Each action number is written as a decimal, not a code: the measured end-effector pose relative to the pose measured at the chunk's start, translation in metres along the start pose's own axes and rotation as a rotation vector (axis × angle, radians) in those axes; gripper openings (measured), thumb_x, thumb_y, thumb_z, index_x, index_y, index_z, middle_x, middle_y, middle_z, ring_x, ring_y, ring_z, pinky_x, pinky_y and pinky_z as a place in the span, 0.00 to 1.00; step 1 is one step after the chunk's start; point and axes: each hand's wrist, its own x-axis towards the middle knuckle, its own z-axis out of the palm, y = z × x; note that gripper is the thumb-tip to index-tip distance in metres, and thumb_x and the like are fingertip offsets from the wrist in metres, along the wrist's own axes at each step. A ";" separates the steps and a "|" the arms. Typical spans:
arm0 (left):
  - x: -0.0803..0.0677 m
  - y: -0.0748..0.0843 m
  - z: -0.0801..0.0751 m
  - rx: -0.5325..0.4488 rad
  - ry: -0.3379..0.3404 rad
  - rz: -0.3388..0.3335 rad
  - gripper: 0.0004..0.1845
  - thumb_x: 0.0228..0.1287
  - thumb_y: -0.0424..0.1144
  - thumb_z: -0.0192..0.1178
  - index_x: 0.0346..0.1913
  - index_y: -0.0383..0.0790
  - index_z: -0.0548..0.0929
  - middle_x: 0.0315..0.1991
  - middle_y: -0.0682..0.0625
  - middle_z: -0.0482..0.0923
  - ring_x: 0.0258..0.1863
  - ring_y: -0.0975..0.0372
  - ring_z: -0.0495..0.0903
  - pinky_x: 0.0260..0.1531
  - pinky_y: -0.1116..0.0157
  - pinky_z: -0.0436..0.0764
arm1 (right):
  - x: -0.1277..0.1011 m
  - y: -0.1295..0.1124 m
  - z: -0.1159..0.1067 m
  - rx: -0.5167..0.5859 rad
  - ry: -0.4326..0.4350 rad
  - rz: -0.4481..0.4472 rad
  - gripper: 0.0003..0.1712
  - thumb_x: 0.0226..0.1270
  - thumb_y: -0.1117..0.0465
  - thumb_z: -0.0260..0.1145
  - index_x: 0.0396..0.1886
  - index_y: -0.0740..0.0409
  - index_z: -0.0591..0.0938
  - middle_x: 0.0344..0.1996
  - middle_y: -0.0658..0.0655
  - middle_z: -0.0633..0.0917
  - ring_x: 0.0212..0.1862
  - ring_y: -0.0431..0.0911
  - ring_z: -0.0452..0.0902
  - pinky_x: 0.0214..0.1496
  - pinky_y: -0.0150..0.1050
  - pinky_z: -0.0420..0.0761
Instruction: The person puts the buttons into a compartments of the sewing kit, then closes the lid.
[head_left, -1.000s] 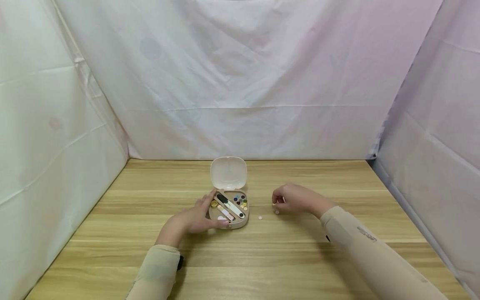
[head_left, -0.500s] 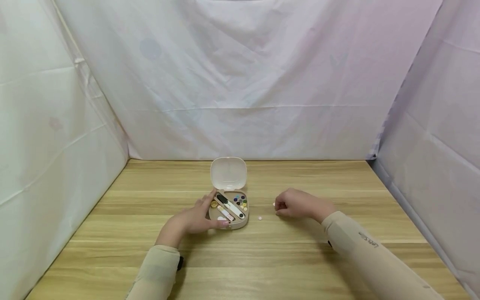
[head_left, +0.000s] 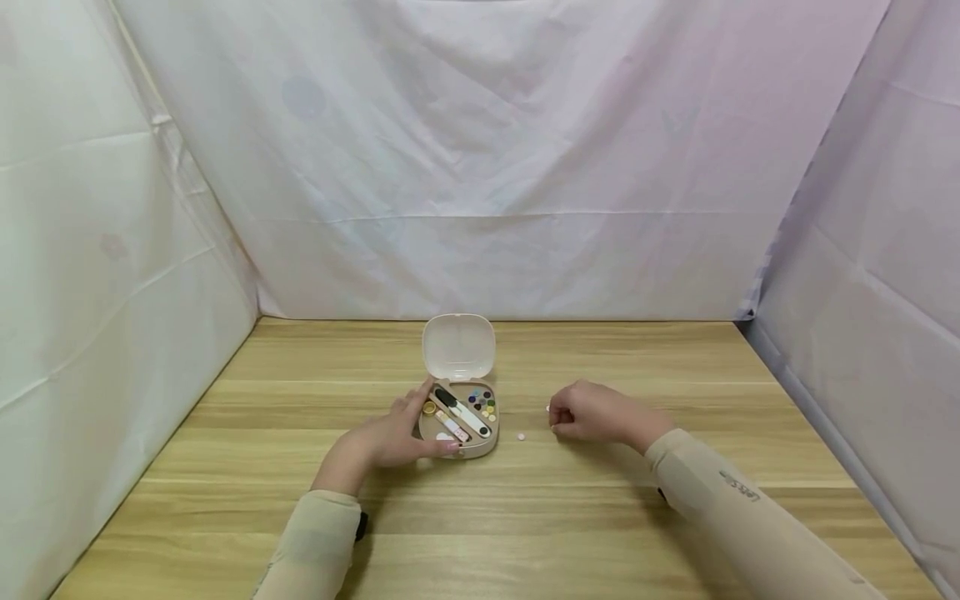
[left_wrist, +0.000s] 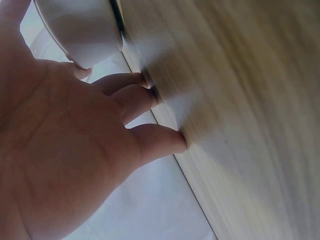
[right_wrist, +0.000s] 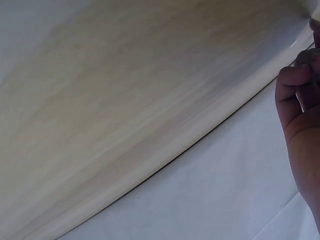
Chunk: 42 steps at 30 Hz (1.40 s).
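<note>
A small white sewing kit box stands with its lid raised. My left hand holds it from the left, thumb at the front edge and index finger at the back corner. In the left wrist view, the other fingers of that hand touch the table beside the box. My right hand is on the table to the right, fingers curled and fingertips together low over a small button that they hide. One pale button lies between box and hand; another button shows just beyond the fingertips.
Inside the box lie dark-and-white thread snips, a tape measure, a gold-coloured ring and several coloured buttons. White cloth hangs around the back and sides of the wooden table.
My right hand has shifted slightly right and toward me, covering a button that showed a second ago and uncovering the one beyond it. The left hand and the box have stayed put.
</note>
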 end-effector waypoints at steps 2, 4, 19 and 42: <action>0.001 0.000 0.000 0.004 0.002 0.004 0.68 0.58 0.77 0.67 0.88 0.60 0.36 0.89 0.38 0.41 0.84 0.30 0.49 0.76 0.24 0.56 | -0.001 -0.001 0.001 -0.008 0.010 -0.008 0.10 0.70 0.65 0.72 0.29 0.48 0.85 0.24 0.41 0.79 0.28 0.31 0.68 0.33 0.27 0.75; 0.001 0.000 0.000 0.002 0.001 -0.001 0.68 0.57 0.77 0.67 0.88 0.61 0.36 0.89 0.39 0.41 0.84 0.31 0.49 0.76 0.24 0.56 | -0.001 -0.001 0.002 -0.017 0.015 -0.017 0.10 0.70 0.66 0.71 0.29 0.48 0.84 0.23 0.41 0.79 0.28 0.30 0.68 0.33 0.27 0.75; 0.001 -0.002 0.002 -0.014 0.012 -0.004 0.68 0.57 0.77 0.68 0.88 0.62 0.36 0.89 0.41 0.41 0.85 0.32 0.47 0.77 0.24 0.52 | -0.005 0.002 0.004 -0.007 0.020 0.039 0.05 0.74 0.60 0.72 0.35 0.47 0.86 0.26 0.39 0.80 0.29 0.31 0.70 0.36 0.29 0.77; 0.001 -0.001 0.001 -0.011 0.005 -0.002 0.68 0.57 0.76 0.68 0.88 0.63 0.35 0.89 0.41 0.41 0.85 0.33 0.47 0.76 0.24 0.55 | 0.020 -0.016 0.009 0.002 0.024 0.054 0.04 0.74 0.56 0.72 0.36 0.45 0.86 0.26 0.40 0.80 0.30 0.33 0.72 0.38 0.32 0.78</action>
